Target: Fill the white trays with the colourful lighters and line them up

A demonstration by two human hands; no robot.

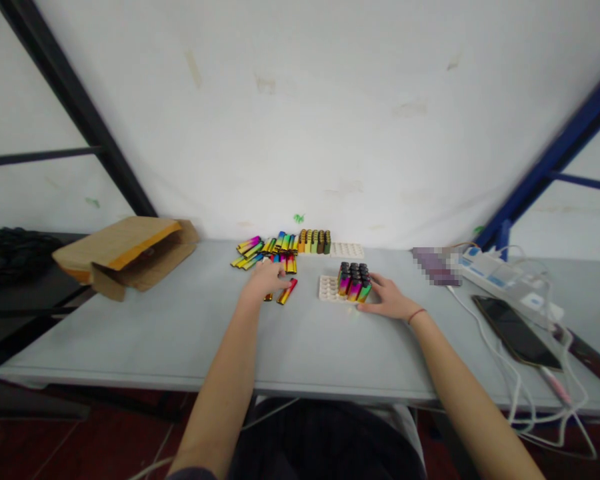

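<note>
A loose pile of rainbow-coloured lighters (267,250) lies at the far middle of the grey table (180,333). My left hand (266,281) reaches over the pile's near edge, fingers curled down onto lighters; one lighter (287,291) lies just beside it. A white slotted tray (330,288) holds several upright lighters (354,281) on its right side. My right hand (391,298) rests against the tray's right edge, fingers touching it.
A second row of upright lighters (315,241) and an empty white tray (347,251) stand by the wall. An open cardboard box (125,257) lies at the left. A power strip (500,277), a phone (515,331) and white cables (530,393) are at the right.
</note>
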